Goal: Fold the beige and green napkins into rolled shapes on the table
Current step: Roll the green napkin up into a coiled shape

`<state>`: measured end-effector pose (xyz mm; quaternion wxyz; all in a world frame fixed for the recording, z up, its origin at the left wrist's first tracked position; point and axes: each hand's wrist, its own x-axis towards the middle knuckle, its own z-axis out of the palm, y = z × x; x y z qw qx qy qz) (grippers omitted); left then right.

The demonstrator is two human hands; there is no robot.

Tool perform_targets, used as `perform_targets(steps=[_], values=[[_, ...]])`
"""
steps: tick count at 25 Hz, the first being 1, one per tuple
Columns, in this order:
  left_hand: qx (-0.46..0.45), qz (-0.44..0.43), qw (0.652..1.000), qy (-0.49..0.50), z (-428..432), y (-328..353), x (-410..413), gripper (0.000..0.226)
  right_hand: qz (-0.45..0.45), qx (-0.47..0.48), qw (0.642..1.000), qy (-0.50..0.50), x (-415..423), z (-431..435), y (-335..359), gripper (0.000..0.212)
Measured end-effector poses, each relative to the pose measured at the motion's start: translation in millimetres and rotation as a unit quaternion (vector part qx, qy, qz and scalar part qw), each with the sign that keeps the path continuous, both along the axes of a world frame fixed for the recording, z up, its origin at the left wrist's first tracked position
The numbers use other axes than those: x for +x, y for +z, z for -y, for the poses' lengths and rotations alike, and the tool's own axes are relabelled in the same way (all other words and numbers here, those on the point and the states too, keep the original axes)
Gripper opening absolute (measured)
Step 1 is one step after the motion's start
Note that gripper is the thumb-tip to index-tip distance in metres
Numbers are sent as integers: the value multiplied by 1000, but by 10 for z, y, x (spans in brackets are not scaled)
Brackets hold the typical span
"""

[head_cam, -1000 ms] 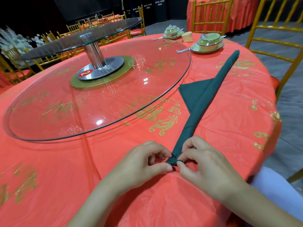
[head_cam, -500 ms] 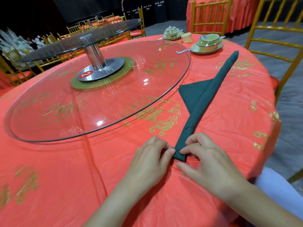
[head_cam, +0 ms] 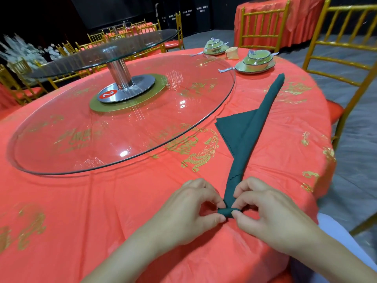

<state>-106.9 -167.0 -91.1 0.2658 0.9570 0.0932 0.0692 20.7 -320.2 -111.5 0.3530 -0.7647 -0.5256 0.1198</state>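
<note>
The green napkin (head_cam: 251, 129) lies on the counter (head_cam: 102, 201), its near tip newly curled into a small roll; left hand (head_cam: 191, 211) and right hand (head_cam: 271, 217) pinch its ends, so rolling has begun.

You are in a banquet hall. Beyond your left hand (head_cam: 189, 211) a two-tier glass lazy Susan (head_cam: 122, 127) with a number marker sits on the round table's red, gold-printed cloth (head_cam: 81, 201). Far past your right hand (head_cam: 271, 217) lie stacked place settings (head_cam: 256, 62). Around the table stand gold banquet chairs (head_cam: 315, 35), and another red-draped table (head_cam: 302, 23) stands farther off in the dark room.
</note>
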Motion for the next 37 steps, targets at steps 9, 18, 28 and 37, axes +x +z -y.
perform_targets(steps=[9, 18, 28, 37], values=[[-38, -103, 993, 37, 45, 136, 265, 12, 22, 49, 998, -23, -19, 74, -64, 22], [-76, -24, 995, 57, 42, 44, 122, 23, 23, 20, 999, -32, 119, -41, -40, 22], [-26, -173, 983, 60, 7, 271, 509, 12, 73, 53, 996, -29, 178, -2, -96, 27], [-4, -52, 996, 78, 68, 177, 409, 16, 79, 78, 992, -54, 295, -150, -98, 33]])
